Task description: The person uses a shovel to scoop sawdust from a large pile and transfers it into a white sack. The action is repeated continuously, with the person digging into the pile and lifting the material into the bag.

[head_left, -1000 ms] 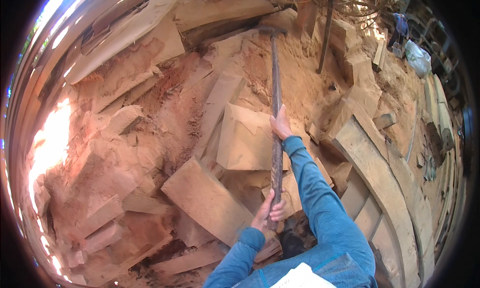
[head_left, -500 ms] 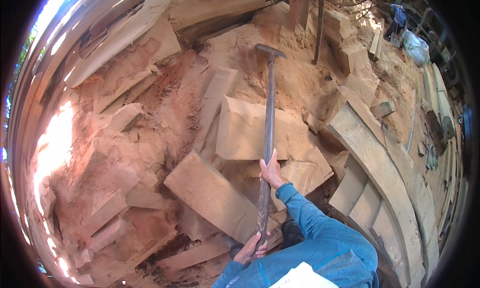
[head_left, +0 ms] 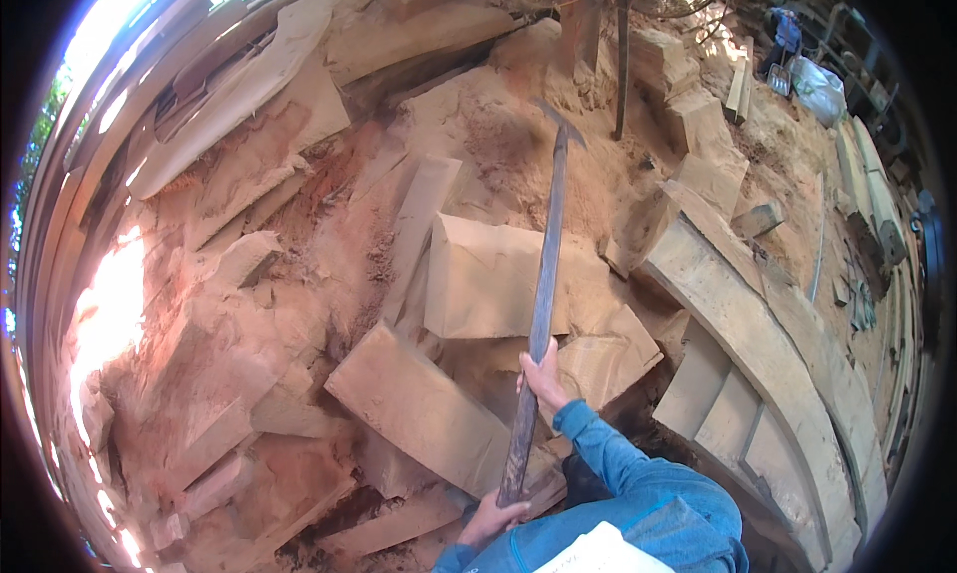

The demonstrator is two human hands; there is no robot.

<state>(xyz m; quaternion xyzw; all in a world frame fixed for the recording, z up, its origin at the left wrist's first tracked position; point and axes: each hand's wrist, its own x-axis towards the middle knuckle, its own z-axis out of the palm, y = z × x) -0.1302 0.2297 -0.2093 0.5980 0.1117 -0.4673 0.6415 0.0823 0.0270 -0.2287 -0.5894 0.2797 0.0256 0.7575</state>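
Observation:
A long-handled hoe [head_left: 547,259] slants up across the middle of the view, its metal head [head_left: 561,123] against the mound of reddish sawdust [head_left: 488,100]. My left hand [head_left: 494,518] is wrapped round the butt end of the handle, near my body. Farther up the shaft, my right hand [head_left: 543,376] grips it with closed fingers. Behind the shaft lies a large squared timber block [head_left: 488,279], dusted with sawdust. Another thick block [head_left: 419,399] lies tilted to the left of my hands.
Curved slabs [head_left: 743,304] lean at my right. Long boards [head_left: 239,95] are stacked at the far left. An upright dark pole [head_left: 622,65] stands beyond the hoe head. At the far right are a pale plastic sack [head_left: 819,90] and a person in blue [head_left: 786,35].
The hoe head has swung to the right and turned, and now sits lower in the view. Both hands have kept their hold and sit slightly lower. The whole view has shifted a little.

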